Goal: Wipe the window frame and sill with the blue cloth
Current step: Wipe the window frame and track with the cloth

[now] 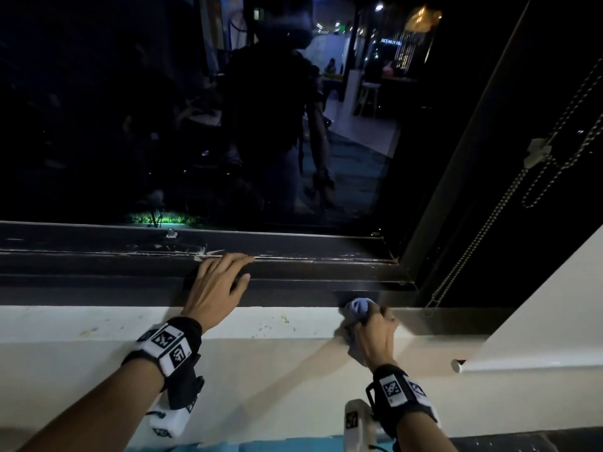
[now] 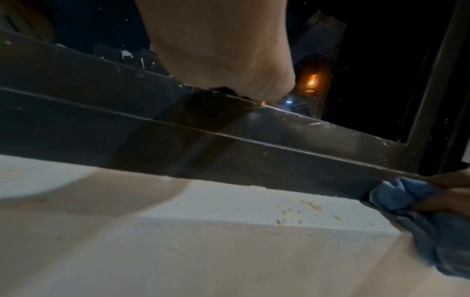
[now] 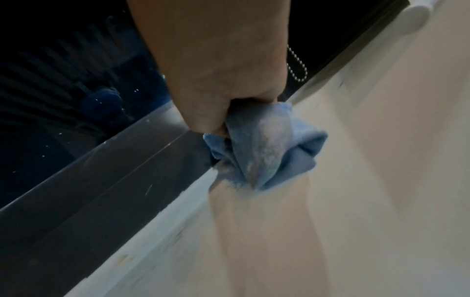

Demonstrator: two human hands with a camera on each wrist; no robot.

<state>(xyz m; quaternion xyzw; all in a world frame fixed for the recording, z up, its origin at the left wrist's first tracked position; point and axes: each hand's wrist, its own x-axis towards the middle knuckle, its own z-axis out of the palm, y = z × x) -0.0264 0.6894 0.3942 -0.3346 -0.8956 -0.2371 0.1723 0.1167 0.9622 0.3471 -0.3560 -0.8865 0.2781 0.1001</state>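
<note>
The dark window frame [image 1: 310, 265] runs across the head view above the white sill [image 1: 98, 321]. My right hand [image 1: 375, 331] grips a bunched blue cloth [image 1: 359, 306] and holds it where the frame's lower face meets the sill, near the right corner. The right wrist view has the cloth [image 3: 264, 152] crumpled in my fist against the frame [image 3: 101, 180]. My left hand [image 1: 218, 282] rests flat on the frame's ledge with fingers straight, left of the cloth. In the left wrist view the cloth [image 2: 396, 193] sits at the far right against the frame [image 2: 279, 140].
Yellowish crumbs or stains [image 1: 287, 319] dot the sill between my hands. A beaded blind chain [image 1: 473, 243] hangs at the right beside the frame's upright. A white roller blind bar [image 1: 463, 365] juts in at lower right. Dark glass [image 1: 163, 109] fills the window.
</note>
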